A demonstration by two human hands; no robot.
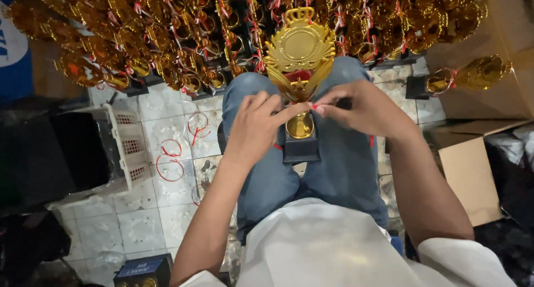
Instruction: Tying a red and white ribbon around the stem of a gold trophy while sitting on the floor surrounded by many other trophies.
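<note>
1. White shirt (328, 248) fills the 6 o'clock edge, above jeans (334, 164).
2. Between the knees at centre stands a gold trophy (300, 59) on its black base (301, 148).
3. Left hand (253, 125) and right hand (364, 109) meet at the trophy's stem, fingertips pinched shut on a red ribbon (313, 105).
4. Many ribboned trophies (167, 36) crowd 12 o'clock.
5. Loose red loops (169, 159) lie on tiles at 9 o'clock, beside a white basket (128, 148).
</note>
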